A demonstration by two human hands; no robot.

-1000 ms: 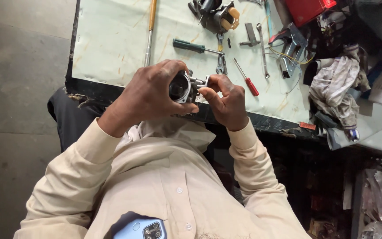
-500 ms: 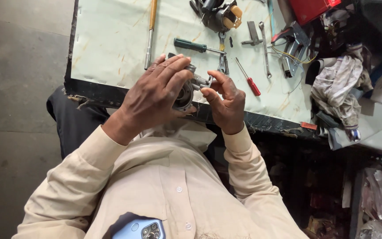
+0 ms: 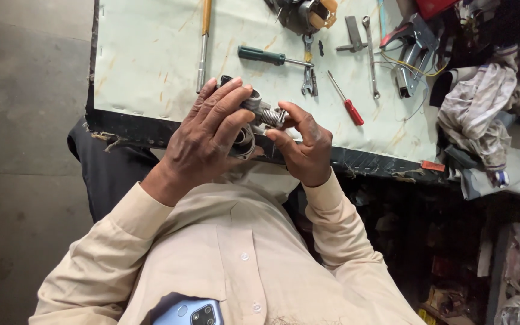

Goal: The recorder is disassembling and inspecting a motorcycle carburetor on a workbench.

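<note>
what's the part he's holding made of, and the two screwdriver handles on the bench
Held part: looks like bare grey metal, dull sheen, with a coiled spring on it. Green screwdriver handle and red screwdriver handle: probably plastic, going by the smooth solid colour; shafts shiny steel.

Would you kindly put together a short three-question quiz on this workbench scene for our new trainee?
1. True or false: the left hand is wrapped over the metal part.
2. Which tool lies nearest the right hand?
A. the red-handled screwdriver
B. the green-handled screwdriver
C. the crumpled cloth
3. Fill in: the phone sits in the shirt ____.

Key
1. True; the fingers cover most of it.
2. A.
3. Pocket; its blue top sticks out at the chest.
</note>
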